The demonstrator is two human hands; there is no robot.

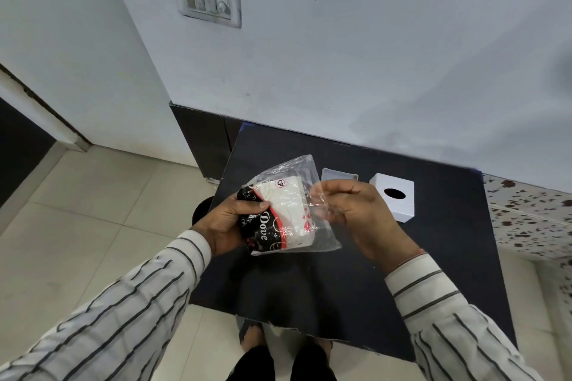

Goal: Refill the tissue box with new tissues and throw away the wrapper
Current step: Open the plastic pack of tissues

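Both arms wear long shirt sleeves, off-white with thin dark stripes, the cuffs ending at the wrists just behind the left hand [227, 223] and the right hand [360, 213]. Below the hands, dark trouser legs [278, 363] show.

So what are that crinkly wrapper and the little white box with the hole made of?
The wrapper looks like thin clear plastic film: glossy, creased, see-through to the tissues. The white box seems matte card or thin plastic; its sharp edges and flat, dull faces fit either.
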